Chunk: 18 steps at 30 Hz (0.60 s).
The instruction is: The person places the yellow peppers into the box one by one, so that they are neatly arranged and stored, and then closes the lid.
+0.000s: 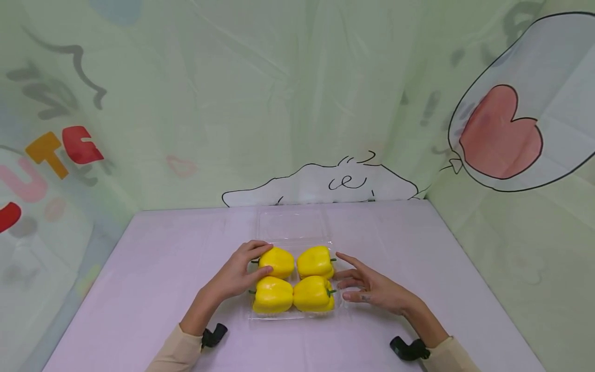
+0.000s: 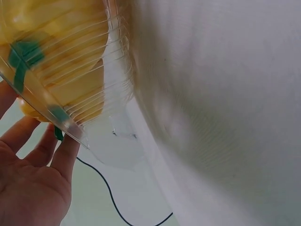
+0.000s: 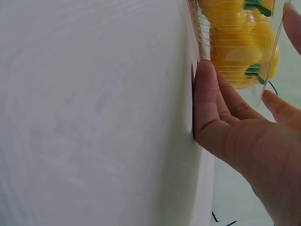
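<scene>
Several yellow bell peppers with green stems lie on their sides in two rows in a clear plastic clamshell box (image 1: 297, 316). My left hand (image 1: 244, 271) holds the far left bell pepper (image 1: 280, 262) at its stem end, thumb on the near side and fingers on the far side. Lower fingers of that hand (image 2: 35, 179) lie along the box's rim in the left wrist view. My right hand (image 1: 374, 289) is beside the box's right side, fingers spread and gently bent. In the right wrist view, one finger (image 3: 205, 94) rests low against the table by the ribbed wall.
The box's clear lid (image 1: 293, 225) lies folded back toward the rear. A pale cloth covers the table (image 1: 395, 232). Printed curtains (image 1: 288, 103) stand behind and at both sides. A black wrist camera (image 1: 215, 336) sits under each forearm.
</scene>
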Each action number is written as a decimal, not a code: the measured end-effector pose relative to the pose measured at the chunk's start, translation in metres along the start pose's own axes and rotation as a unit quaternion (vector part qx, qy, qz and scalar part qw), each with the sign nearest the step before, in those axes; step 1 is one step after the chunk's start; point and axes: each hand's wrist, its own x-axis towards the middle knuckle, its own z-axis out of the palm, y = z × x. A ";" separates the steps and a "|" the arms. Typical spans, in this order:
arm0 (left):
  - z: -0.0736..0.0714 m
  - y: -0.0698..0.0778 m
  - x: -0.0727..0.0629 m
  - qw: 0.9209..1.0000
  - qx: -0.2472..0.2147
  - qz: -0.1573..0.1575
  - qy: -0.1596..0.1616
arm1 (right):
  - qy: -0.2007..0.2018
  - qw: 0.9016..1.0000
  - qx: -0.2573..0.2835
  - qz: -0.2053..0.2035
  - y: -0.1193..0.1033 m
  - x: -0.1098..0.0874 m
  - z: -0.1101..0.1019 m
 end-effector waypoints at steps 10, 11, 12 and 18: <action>0.003 0.001 -0.001 1.000 0.004 -0.010 0.000 | 0.006 1.000 -0.006 0.009 0.005 0.001 0.000; 0.004 0.000 -0.001 1.000 0.005 -0.010 0.001 | 0.007 1.000 -0.005 0.010 0.005 0.001 0.001; 0.004 0.000 -0.001 1.000 0.006 -0.008 0.001 | 0.006 1.000 -0.004 0.009 0.004 0.001 0.001; 0.003 -0.001 -0.001 1.000 0.009 -0.010 -0.004 | -0.001 1.000 -0.003 0.002 0.002 0.001 0.000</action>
